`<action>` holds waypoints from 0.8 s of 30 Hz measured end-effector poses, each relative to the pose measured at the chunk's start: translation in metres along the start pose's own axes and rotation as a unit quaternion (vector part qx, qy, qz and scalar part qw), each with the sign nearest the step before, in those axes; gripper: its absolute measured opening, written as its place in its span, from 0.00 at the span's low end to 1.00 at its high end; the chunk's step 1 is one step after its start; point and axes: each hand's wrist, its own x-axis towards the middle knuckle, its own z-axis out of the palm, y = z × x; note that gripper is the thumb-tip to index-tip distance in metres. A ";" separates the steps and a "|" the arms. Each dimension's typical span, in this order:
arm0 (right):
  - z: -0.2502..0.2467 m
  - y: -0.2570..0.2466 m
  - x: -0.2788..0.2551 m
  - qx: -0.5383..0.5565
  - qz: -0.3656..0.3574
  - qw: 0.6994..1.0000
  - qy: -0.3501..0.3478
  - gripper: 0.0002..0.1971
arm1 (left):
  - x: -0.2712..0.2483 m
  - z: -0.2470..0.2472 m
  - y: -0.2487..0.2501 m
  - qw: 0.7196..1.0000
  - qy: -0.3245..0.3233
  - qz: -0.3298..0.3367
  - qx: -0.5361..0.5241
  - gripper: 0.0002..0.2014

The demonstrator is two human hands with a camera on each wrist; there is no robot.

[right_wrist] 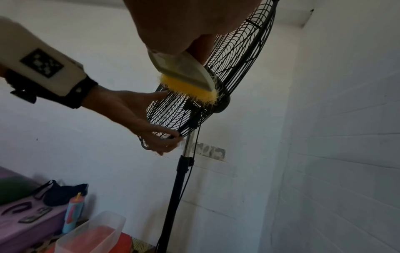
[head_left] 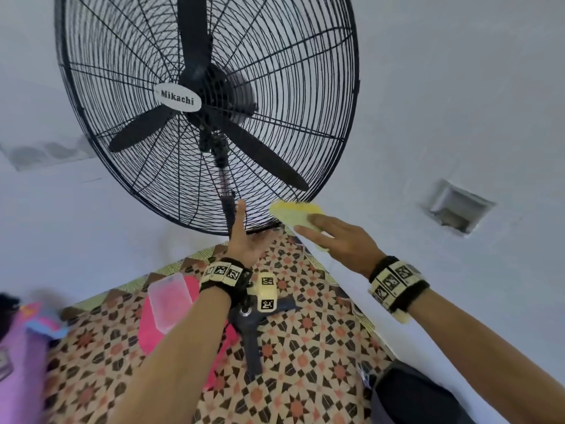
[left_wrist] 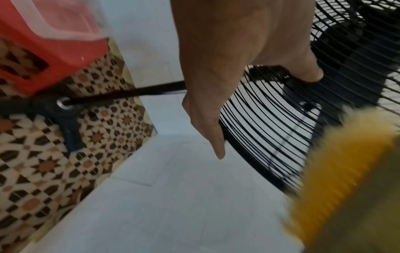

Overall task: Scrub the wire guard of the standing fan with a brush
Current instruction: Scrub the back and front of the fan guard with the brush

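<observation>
The black wire guard of a standing fan with a "Mikachi" badge fills the upper head view. My left hand grips the guard's bottom rim, fingers curled over the wires and thumb sticking out; in the right wrist view the left hand pinches that rim. My right hand holds a brush with a cream back and yellow bristles. The bristles press against the lower right of the guard. In the left wrist view the brush is a yellow blur.
The fan pole runs down to a dark cross base on a patterned floor. A clear plastic container sits on a pink stool at the left. White walls stand close behind, with a recessed box.
</observation>
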 end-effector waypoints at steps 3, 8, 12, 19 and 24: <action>-0.002 -0.001 0.002 0.010 -0.032 0.999 0.016 0.35 | -0.021 0.036 -0.012 0.998 -0.020 -0.041 -0.031 0.44; 0.007 0.024 -0.009 0.045 -0.008 0.999 -0.003 0.46 | -0.023 0.052 -0.012 0.994 -0.019 -0.075 -0.081 0.45; 0.012 0.028 -0.026 0.029 0.019 0.999 0.000 0.50 | -0.028 0.055 -0.013 0.993 -0.038 -0.065 -0.094 0.24; 0.009 0.031 -0.014 0.046 -0.030 0.998 -0.009 0.41 | -0.016 0.042 -0.010 0.993 -0.026 -0.071 -0.095 0.54; 0.001 0.032 -0.028 0.041 0.022 0.999 -0.023 0.47 | -0.027 0.053 -0.012 0.995 -0.011 -0.034 -0.090 0.49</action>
